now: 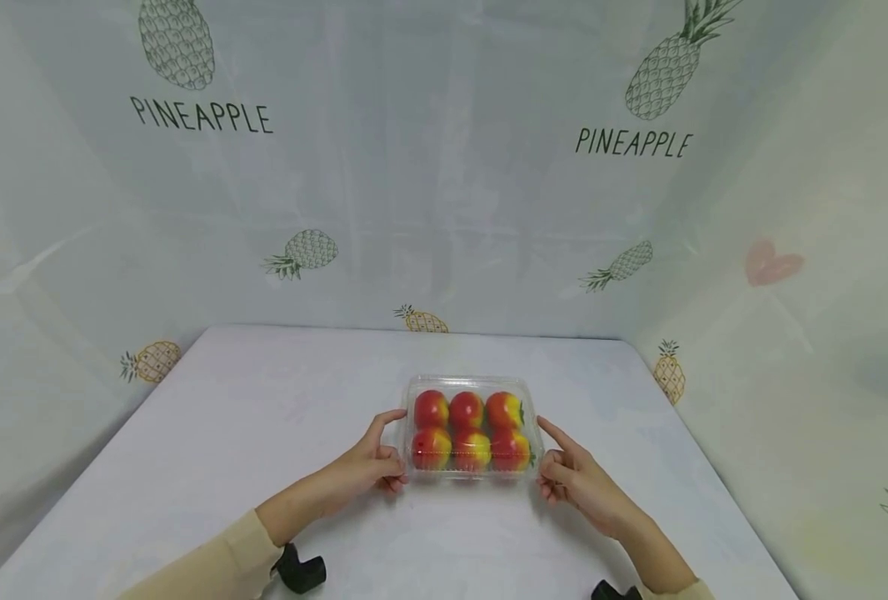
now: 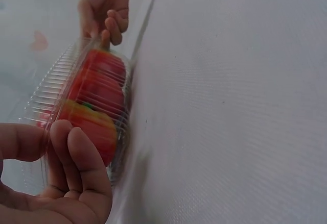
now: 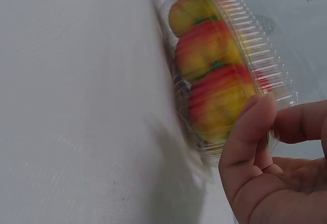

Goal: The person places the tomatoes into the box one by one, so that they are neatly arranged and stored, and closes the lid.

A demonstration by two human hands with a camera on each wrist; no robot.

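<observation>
A clear plastic clamshell box with its lid closed is at the middle of the table. Inside it lie several red-and-yellow fruits in two rows, some with green leaf bits showing. At the box's left side, my left hand pinches the rim, its index finger stretched along the side in the head view. My right hand pinches the opposite rim in the same way. Both wrist views show thumb and fingers at the ribbed edge of the box. Whether the box's underside touches the table cannot be told.
The white tabletop runs back to a pale curtain printed with pineapples, which also encloses both sides. Black wrist mounts show below the forearms.
</observation>
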